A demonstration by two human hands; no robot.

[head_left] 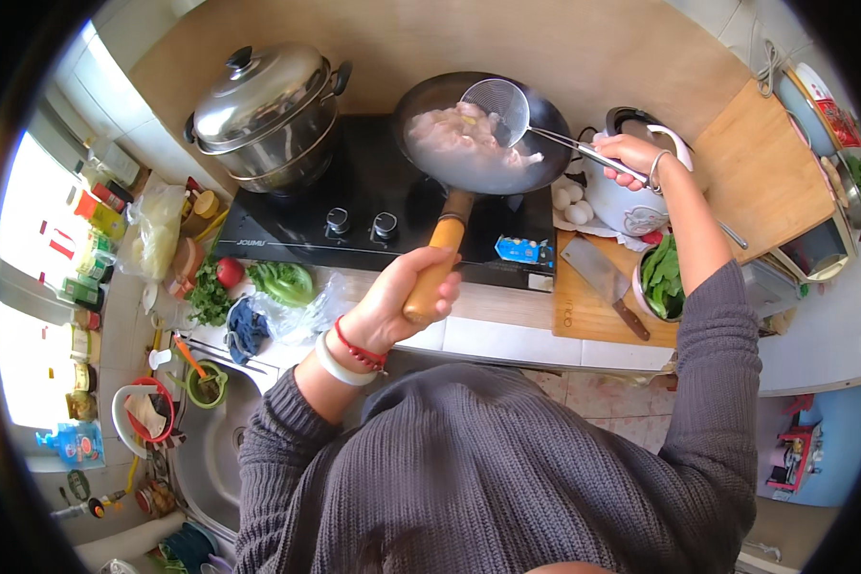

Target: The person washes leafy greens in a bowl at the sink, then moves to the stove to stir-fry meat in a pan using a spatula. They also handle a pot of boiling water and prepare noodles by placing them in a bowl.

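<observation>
A black wok with pale pieces of food in steaming liquid sits on the right side of a black stove. My left hand grips the wok's wooden handle. My right hand holds the metal handle of a wire mesh skimmer, whose round basket is tilted over the food in the wok.
A large lidded steel steamer pot stands on the stove's left. A cleaver lies on a wooden board beside a bowl of greens, eggs and a white cooker. Vegetables and a sink are at left.
</observation>
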